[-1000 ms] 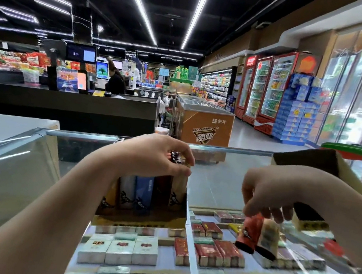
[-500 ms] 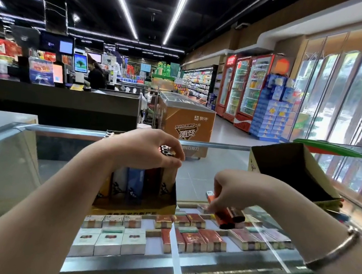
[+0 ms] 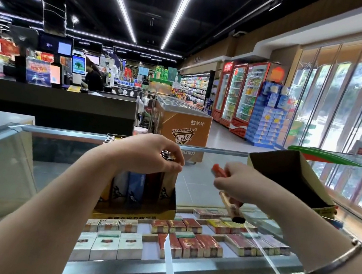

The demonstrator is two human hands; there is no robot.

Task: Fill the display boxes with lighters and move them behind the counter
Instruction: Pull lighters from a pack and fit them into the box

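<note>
the orange chest freezer (image 3: 183, 125), far across the aisle, carries the white brand "蒙牛" near its top and large slanted "随变" lettering beneath. print on the yellow front of the display box (image 3: 133, 212) and on the far red coolers (image 3: 240, 94) is too blurred to read.

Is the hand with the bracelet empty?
No, the right hand with the bracelet holds lighters, one red.
</note>
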